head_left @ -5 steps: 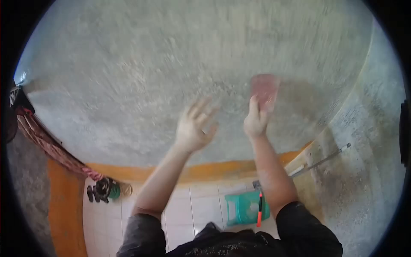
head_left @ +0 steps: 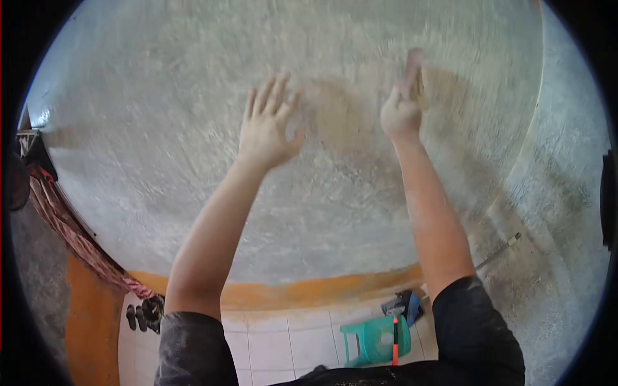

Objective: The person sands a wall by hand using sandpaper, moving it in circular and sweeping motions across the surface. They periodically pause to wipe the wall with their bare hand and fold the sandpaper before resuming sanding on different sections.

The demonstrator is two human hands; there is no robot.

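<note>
My right hand (head_left: 401, 118) grips a reddish flat pad (head_left: 413, 67), seen nearly edge-on and slightly blurred, with a tan side facing right. It is raised in front of the grey, rough-plastered wall (head_left: 187, 122), and a dark shadow falls to its right. My left hand (head_left: 267, 135) is spread against the same wall, fingers pointing up and thumb out to the right, holding nothing. Between the two hands a tan, smoother patch (head_left: 338, 116) shows on the plaster.
Below, an orange band (head_left: 322, 287) runs along the wall's foot above white floor tiles (head_left: 270, 338). A green plastic stool (head_left: 373, 341) with an orange-and-black stick (head_left: 395, 341) stands there, beside a dark-and-blue object (head_left: 405, 305). Sandals (head_left: 136, 317) and a hanging cloth (head_left: 71, 225) are at left.
Both hands have moved up the wall, the left one also leftward. The reddish pad has turned from showing its broad face to nearly edge-on, still in my right hand.
</note>
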